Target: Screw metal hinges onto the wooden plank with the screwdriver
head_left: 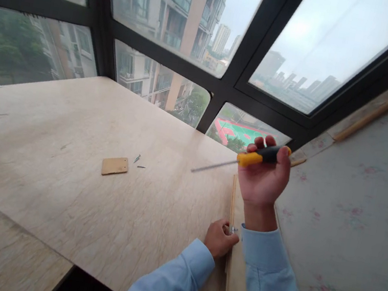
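My right hand (262, 177) is raised over the wooden board, its fingers wrapped round a screwdriver (250, 159) with a yellow and black handle. The thin shaft points left and slightly down, its tip in the air over the stone-patterned surface. Lower down, my left hand (221, 238) is closed at the edge of the light wooden board (229, 275), thumb and fingers pinching a small shiny metal piece (234, 230). Fingers partly cover that piece, so its exact kind does not show. The board stands along the wall on the right.
On the beige surface (61, 183) lie a small brown plate (115, 166) with small holes, a screw (137, 159) and a thin dark screw or nail (141, 167). A dark opening (84, 288) cuts the front edge. Dark window frames (166, 86) and a flowered wall (350, 231) bound the space.
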